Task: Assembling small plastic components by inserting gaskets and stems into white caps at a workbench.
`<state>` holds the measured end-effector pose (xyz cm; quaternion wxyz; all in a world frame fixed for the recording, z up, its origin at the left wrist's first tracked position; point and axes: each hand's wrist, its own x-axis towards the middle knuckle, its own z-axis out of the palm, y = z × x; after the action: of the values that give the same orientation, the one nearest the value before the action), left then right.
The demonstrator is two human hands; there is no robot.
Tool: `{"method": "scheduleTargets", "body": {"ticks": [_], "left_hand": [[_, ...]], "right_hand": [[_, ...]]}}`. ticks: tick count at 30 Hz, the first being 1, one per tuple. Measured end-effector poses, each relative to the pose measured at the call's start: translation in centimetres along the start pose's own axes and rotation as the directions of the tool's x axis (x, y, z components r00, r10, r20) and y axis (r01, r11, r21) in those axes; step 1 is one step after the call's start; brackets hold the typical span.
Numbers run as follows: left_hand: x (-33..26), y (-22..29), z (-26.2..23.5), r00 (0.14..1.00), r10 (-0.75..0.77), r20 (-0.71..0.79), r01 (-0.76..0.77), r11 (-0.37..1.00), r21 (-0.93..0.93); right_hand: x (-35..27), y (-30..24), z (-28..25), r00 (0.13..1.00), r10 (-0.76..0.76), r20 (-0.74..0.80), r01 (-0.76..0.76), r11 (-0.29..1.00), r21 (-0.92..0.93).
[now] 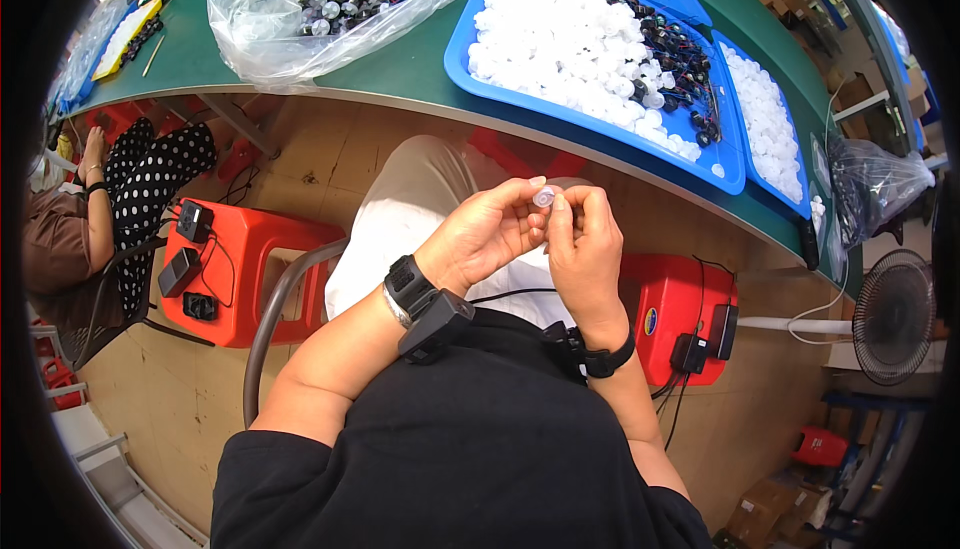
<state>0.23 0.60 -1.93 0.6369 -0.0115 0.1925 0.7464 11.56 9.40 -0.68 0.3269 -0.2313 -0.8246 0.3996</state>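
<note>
Over my lap, the fingertips of my left hand [487, 234] and my right hand [586, 254] meet around a small round translucent plastic cap [543, 197]. Both hands are closed in a pinch on it, and the fingers hide part of its sides. Beyond them, a blue tray [736, 154] on the table holds a heap of small white plastic pieces [560, 44]. Dark wired parts [685, 59] lie along that tray's far and right sides. A clear plastic bag [262, 39] farther left contains several dark parts with clear round ends [340, 4].
The green table [400, 67] curves across ahead of me. A second blue tray [800, 207] of white pieces stands at its right. Red stools [265, 234] flank me, bearing black devices and cables. A fan [893, 316] is at right; another person [70, 214] sits at left.
</note>
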Motion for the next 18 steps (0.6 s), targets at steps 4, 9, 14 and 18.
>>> {"method": "scheduleTargets", "body": {"ticks": [4, 9, 14, 18], "left_hand": [[0.17, -0.13, -0.28, 1.000, 0.004, 0.004, -0.004, 1.000, 0.008], [0.14, -0.40, -0.11, 0.999, 0.026, -0.042, -0.023, 0.998, 0.062], [0.16, -0.59, 0.02, 0.997, 0.052, -0.062, -0.045, 0.992, 0.118], [-0.16, -0.25, -0.11, 0.994, 0.093, -0.055, -0.081, 0.979, 0.184]], "right_hand": [[0.01, -0.39, 0.16, 0.991, -0.121, -0.051, 0.113, 0.985, -0.131], [-0.05, -0.34, 0.31, 0.982, -0.179, -0.067, 0.164, 0.969, -0.184], [-0.10, -0.43, 0.24, 0.978, -0.204, -0.044, 0.190, 0.956, -0.224], [0.20, -0.05, 0.13, 0.998, -0.066, 0.005, 0.066, 0.998, -0.001]]}}
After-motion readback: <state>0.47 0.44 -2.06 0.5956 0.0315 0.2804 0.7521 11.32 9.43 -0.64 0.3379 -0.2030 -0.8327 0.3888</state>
